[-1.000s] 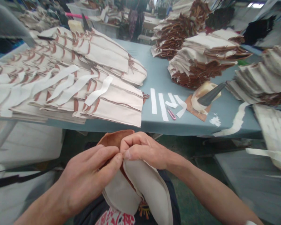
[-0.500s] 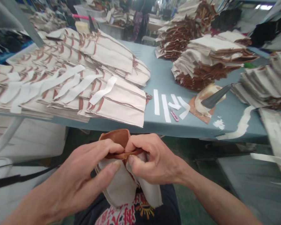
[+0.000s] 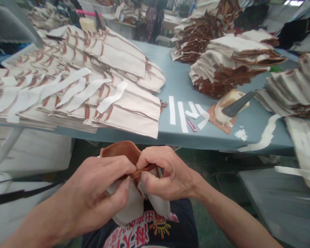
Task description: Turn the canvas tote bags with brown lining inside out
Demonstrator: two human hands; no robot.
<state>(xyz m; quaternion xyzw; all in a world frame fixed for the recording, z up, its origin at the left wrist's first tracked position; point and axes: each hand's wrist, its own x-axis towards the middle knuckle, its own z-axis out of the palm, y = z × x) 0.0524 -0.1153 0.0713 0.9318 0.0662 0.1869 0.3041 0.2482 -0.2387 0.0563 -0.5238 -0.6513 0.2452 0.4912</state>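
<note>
While the left hand [image 3: 99, 187] and right hand [image 3: 167, 175] pinch its brown edge between thumbs and fingers, the two-tone piece [image 3: 133, 203] is held over a dark printed garment [image 3: 183, 224], just before the table [image 3: 206, 137]. Outer face: smooth, cream, hanging in rounded flaps. Inner face: matt brown, possibly leather; fingers hide much of the join. Far rim: curved, standing open.

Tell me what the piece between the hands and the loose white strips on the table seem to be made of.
Held piece: its brown side looks like matte suede or soft leather, from the dull, even surface; its cream side is smooth and low-sheen, perhaps leather or a coated fabric.
White strips: thin and matte with clean edges, possibly fabric tape or paper; no weave shows.
</note>
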